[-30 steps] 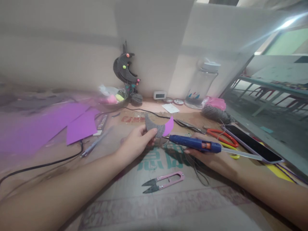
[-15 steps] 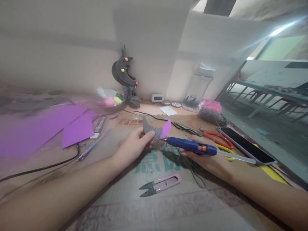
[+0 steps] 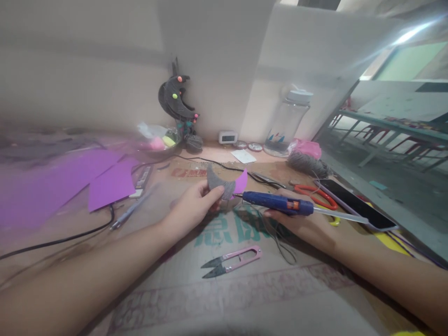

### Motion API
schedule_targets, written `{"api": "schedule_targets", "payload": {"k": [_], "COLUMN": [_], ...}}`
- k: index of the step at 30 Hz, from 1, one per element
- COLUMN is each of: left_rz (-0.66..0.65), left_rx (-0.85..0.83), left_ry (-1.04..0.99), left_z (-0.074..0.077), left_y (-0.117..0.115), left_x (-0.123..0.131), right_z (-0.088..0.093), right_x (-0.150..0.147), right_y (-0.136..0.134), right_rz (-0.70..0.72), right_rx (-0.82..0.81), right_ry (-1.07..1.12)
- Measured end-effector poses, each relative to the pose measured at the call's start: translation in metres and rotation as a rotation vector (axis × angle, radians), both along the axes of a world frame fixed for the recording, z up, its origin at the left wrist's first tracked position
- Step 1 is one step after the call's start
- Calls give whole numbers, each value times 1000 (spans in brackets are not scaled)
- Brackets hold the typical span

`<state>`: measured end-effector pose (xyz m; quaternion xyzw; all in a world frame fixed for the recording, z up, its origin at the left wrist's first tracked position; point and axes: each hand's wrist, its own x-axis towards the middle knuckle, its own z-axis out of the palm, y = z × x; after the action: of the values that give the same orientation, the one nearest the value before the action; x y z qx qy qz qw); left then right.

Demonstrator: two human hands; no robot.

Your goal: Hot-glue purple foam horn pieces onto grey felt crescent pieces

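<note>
Between the thumb and fingers of my left hand [image 3: 199,198] is a crescent moon cutout [image 3: 221,186]. Grey yarn covers its left and middle part, while its right tip is bare purple. My right hand [image 3: 290,219] grips a blue hot glue gun [image 3: 273,201], with a clear glue stick poking out of its back. The gun's nozzle points left and meets the crescent near the edge of the wrapped yarn; whether it touches I cannot tell. A loose grey strand hangs below my right hand. Pink-handled thread snips [image 3: 233,262] lie on the cardboard in front.
Purple sheets [image 3: 112,184] and a pen [image 3: 129,212] lie at left. Red-handled pliers [image 3: 317,195], a phone [image 3: 357,205] and a grey yarn ball [image 3: 308,164] are at right. Behind stand a water bottle [image 3: 289,123], a small clock [image 3: 227,136] and a dark moon ornament [image 3: 177,99]. A black cord crosses behind.
The whole view has shifted slightly, so things sit a little higher. Both hands keep their hold, and the glue gun's nozzle stays at the crescent with hardly any movement.
</note>
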<state>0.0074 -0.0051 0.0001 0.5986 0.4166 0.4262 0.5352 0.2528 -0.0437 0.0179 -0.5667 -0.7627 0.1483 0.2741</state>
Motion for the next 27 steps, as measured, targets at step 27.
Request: {"api": "schedule_targets", "payload": {"k": [27], "left_rz": [-20], "left_rx": [9], "left_ry": [43], "left_z": [1], "left_y": [-1], "left_x": [1], "right_z": [8], "right_x": [0], "right_y": [2], "right_rz": [-40], "right_rx": [-1], "right_ry": [83]}}
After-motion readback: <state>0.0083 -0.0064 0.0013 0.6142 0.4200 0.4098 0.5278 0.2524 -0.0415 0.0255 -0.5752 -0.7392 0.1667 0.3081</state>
